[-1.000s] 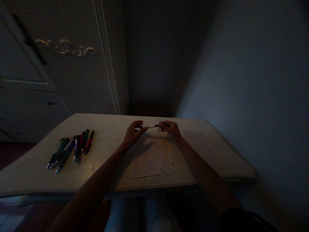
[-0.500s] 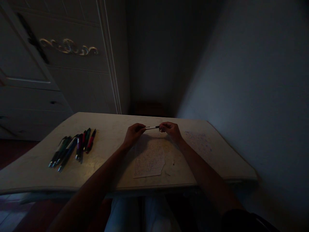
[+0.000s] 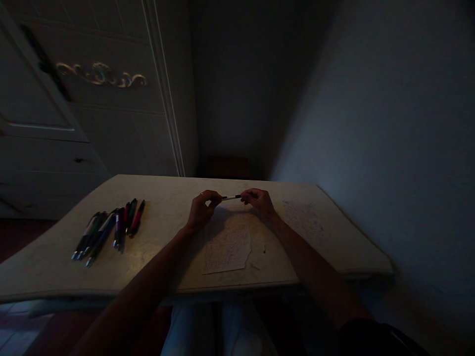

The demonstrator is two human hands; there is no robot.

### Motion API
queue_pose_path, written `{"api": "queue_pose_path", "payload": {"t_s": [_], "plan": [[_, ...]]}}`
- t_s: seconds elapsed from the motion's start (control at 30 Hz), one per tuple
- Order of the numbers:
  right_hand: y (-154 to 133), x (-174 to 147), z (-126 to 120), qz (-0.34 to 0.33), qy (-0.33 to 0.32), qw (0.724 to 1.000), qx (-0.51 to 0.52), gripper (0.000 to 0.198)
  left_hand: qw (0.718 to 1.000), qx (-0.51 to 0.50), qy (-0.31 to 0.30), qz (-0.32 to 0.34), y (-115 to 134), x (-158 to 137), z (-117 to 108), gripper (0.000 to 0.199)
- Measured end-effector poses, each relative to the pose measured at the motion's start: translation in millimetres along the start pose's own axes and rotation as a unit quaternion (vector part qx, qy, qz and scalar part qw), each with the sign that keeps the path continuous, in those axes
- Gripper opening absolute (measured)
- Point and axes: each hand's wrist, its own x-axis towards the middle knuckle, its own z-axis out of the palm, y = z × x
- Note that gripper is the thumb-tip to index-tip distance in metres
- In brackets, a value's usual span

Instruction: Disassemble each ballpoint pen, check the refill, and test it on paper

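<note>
A slim white-and-black pen (image 3: 232, 197) is held level between my two hands, above the far part of the table. My left hand (image 3: 203, 207) pinches its left end with thumb and fingers. At its dark right end, my right hand (image 3: 259, 200) grips it between the fingertips. Below the hands lies a scribbled sheet of paper (image 3: 227, 247) with a torn right edge. My hands and their shadow cover its upper part.
Several pens (image 3: 98, 235) lie in a loose pile on the left of the white table (image 3: 163, 190). Scribbles (image 3: 304, 220) mark the right side. A white cabinet (image 3: 122, 133) stands behind on the left; a wall (image 3: 389, 123) rises along the right.
Both hands still hold the pen, and less of it shows between them. The whole view has shifted slightly, with the table and hands a little further left.
</note>
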Motion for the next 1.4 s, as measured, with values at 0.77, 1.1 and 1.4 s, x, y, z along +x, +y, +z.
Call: {"api": "queue_pose_path", "payload": {"t_s": [0.77,1.1,1.4], "plan": [[32.0,9.3,-23.1,-0.102,-0.076,0.962,-0.242,0.012,0.996,0.023,0.0,-0.088,-21.8,4.5,-6.8,0.012],[26.9,13.9,-20.2,0.019,-0.019,1.0,0.009,0.017,0.996,0.013,0.011,-0.085,-21.7,4.4,-9.0,0.011],[23.7,12.7,-18.4,0.049,-0.039,0.996,0.061,0.022,0.996,0.01,0.003,-0.085,-15.8,4.6,-8.8,0.01]]}}
